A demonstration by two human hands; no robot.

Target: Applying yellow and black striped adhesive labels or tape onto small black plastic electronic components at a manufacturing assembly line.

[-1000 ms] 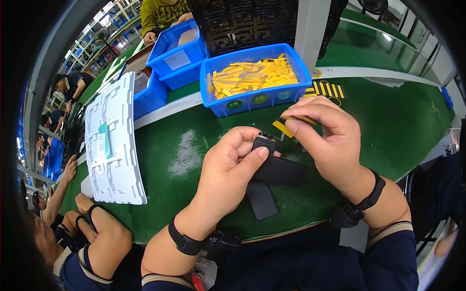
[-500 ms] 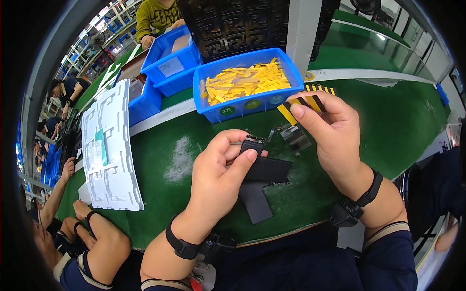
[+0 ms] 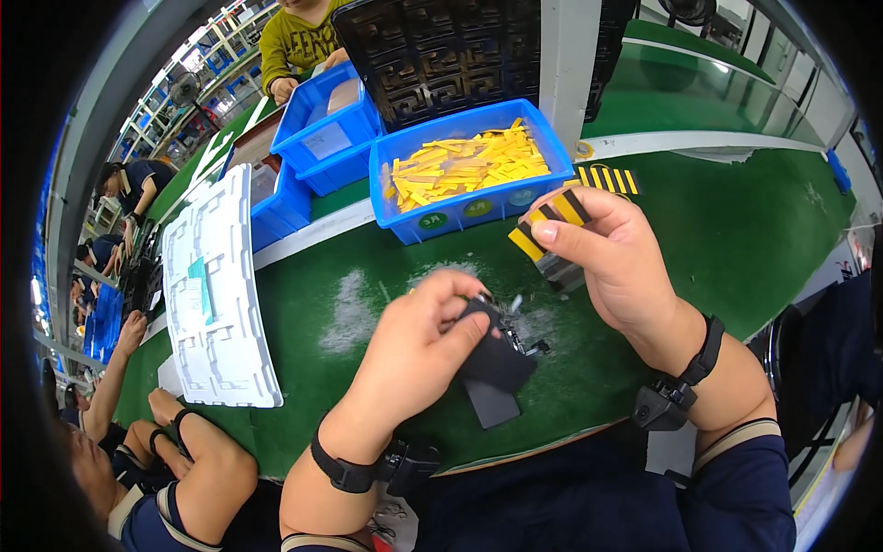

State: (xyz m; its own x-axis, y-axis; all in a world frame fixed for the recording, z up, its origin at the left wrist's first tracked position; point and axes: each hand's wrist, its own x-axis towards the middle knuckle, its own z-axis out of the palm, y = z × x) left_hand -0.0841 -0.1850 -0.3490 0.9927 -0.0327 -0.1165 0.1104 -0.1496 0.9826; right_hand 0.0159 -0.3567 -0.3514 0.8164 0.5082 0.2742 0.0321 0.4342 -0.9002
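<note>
My left hand (image 3: pixel 418 336) is closed on a flat black battery-like piece (image 3: pixel 501 362), thumb on top. Small parts with bits of circuitry show blurred at its upper end, too indistinct to name. Under it another dark flat piece (image 3: pixel 494 405) lies on the green table. My right hand (image 3: pixel 612 253) pinches a striped yellow-and-black strip sheet (image 3: pixel 526 244) between thumb and fingers, right of the left hand and above the table. A second striped sheet (image 3: pixel 614 180) lies beyond the right hand.
A blue bin (image 3: pixel 395 225) full of yellow strips (image 3: pixel 469 166) stands ahead. More blue bins (image 3: pixel 322 124) are stacked to its left, near a white molded tray (image 3: pixel 221 294). A grey post (image 3: pixel 563 74) rises behind. Co-workers' arms (image 3: pixel 207 451) are at the left.
The black piece in my left hand has tilted and moved down over the lower dark piece. My right hand has shifted slightly left and down with the striped sheet.
</note>
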